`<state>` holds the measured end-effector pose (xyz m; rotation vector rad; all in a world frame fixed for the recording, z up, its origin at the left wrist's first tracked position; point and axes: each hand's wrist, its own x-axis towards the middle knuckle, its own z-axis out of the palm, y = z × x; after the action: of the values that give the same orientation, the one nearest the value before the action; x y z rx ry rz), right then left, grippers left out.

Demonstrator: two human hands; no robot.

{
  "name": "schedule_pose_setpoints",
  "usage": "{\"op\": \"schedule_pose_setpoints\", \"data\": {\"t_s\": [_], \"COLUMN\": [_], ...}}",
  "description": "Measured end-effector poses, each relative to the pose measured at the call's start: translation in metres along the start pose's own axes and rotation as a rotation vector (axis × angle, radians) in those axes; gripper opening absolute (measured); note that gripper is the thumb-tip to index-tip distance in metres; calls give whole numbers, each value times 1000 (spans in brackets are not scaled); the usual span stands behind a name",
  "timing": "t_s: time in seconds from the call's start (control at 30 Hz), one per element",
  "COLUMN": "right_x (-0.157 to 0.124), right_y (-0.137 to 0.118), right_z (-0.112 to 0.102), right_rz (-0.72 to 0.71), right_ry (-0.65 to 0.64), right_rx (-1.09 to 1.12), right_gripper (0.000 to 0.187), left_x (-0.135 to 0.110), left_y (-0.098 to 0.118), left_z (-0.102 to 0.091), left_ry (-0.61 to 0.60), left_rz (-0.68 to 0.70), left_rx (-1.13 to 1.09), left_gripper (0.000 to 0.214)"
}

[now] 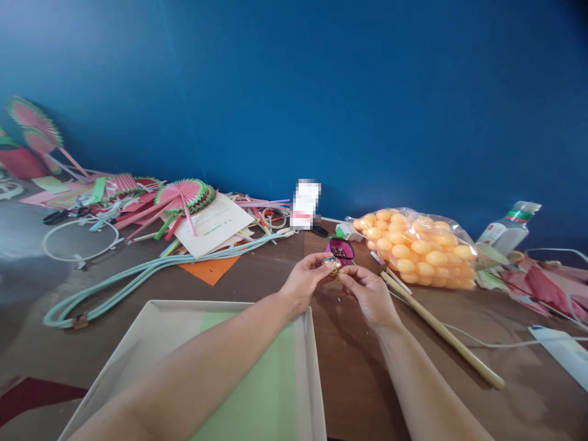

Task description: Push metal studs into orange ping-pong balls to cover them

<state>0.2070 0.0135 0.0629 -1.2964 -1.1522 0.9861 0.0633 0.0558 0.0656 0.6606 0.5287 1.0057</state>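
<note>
A plain blue wall (294, 92) rises behind a brown table (269, 263) crowded along its far side. Writing is hard to make out: a white printed sheet (214, 223) carries small characters too faint to read, a card (305, 205) standing by the wall is blurred into blocks, with only a red line showing, and the clear bottle (503, 236) at right has a green band near its top and a pale label with red on it, no brand legible. The small ball (331, 264) is held above the table, in front of a purple container (340, 250) with dark bits inside; it looks round and shiny, a patchwork of silver, gold and dark spots. The left hand (301, 285) grips it between thumb and fingers. The right hand (373, 300) has its fingertips drawn together in a pinch at the ball's lower right edge; whether they hold a tiny piece, I cannot tell. A pale tray (316, 380) with a green sheet (269, 380) lies below the left forearm, and a bag of orange balls (418, 251) sits beyond the right hand, near a wooden stick (450, 331).
</note>
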Motion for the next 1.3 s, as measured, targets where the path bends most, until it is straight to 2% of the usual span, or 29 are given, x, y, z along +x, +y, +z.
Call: {"op": "schedule_pose_setpoints", "data": {"t_s": [0.8, 1.3], "right_x": [0, 0], "right_y": [-3, -3], "right_z": [-1, 1], "right_rz": [32, 2], "right_ry": [-17, -3], "right_rx": [-12, -25], "right_gripper": [28, 26], "left_x": [-1, -1], "left_y": [0, 1], "left_z": [0, 0], "left_ry": [-9, -4], "left_rz": [7, 11], "left_rx": [8, 11], "left_gripper": [36, 37]}}
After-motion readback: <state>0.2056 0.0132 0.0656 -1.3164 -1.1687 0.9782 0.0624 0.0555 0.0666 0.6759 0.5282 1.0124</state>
